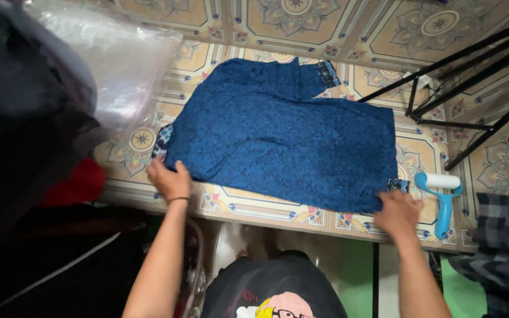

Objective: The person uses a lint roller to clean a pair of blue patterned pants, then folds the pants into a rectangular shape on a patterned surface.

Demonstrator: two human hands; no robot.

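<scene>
A folded blue patterned cloth garment [284, 135] lies flat on the worktop [266, 17], which is covered in an ornate tan floral sheet. The left hand [169, 179] grasps the garment's near left corner, fingers curled over its edge; the right hand [397, 213] pinches the near right corner. A light-blue lint roller with a white roll [443, 197] rests just beside the right hand, and clear plastic bags [119, 53] sit at far left.

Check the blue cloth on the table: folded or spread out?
Folded. The blue cloth lies flat with straight doubled edges; the left hand and right hand grip its near corners.
</scene>
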